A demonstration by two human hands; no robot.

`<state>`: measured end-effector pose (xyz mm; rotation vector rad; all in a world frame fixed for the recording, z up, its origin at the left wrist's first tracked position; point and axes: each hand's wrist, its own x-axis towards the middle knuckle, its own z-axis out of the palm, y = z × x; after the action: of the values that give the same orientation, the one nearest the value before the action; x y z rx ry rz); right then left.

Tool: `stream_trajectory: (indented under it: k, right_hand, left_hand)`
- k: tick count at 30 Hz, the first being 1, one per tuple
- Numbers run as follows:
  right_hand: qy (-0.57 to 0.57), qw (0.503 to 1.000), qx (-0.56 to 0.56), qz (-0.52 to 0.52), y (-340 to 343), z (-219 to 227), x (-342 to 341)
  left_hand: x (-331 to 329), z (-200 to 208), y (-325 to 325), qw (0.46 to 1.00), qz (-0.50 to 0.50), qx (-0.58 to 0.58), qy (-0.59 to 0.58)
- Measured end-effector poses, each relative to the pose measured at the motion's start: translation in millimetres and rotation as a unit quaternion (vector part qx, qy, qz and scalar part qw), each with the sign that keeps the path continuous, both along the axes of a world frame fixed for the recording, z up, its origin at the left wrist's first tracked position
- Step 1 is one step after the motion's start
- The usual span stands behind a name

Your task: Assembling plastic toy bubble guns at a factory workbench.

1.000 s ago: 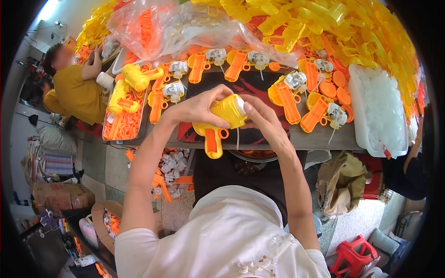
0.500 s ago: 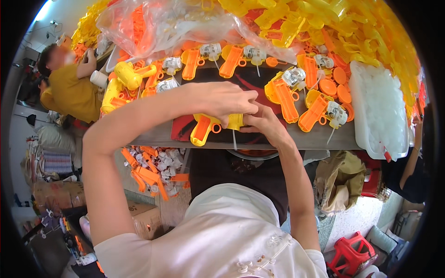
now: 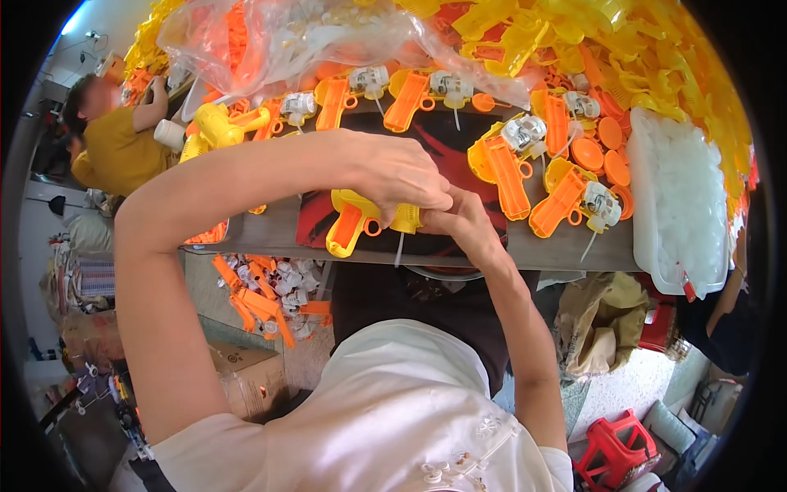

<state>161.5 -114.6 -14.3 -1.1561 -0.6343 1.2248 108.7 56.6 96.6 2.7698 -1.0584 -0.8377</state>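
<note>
A yellow and orange toy water gun (image 3: 358,221) lies at the near edge of the work table (image 3: 566,254). My left hand (image 3: 398,174) presses down on its top, fingers curled over the yellow body. My right hand (image 3: 461,223) grips the gun's right end from the side, fingertips meeting those of the left hand. The orange handle sticks out toward me, below the left hand. A thin white tube hangs from under the gun.
Several assembled orange and yellow toy guns (image 3: 508,160) lie across the table. Heaps of yellow parts (image 3: 623,41) and a clear plastic bag (image 3: 270,41) fill the back. A white tray of clear pieces (image 3: 680,205) stands at right. A person in yellow (image 3: 115,139) sits far left.
Both hands brought the toy gun down from in front of me onto the table's near edge. My left arm swung across and over it, the hand now pressing on top.
</note>
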Motion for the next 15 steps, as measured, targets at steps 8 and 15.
stream_trajectory:
  k: [8, 15]
  right_hand:
    - [-0.032, 0.999, 0.032, 0.015, -0.1, 0.0, -1.0]
    - [-0.054, 0.998, -0.01, -0.013, -3.3, -0.3, -2.0]
  left_hand:
    - [-21.0, 4.7, 1.5, 0.995, 0.011, -0.048, -0.089]
    - [-80.4, 56.1, 32.4, 0.984, 0.093, 0.021, -0.152]
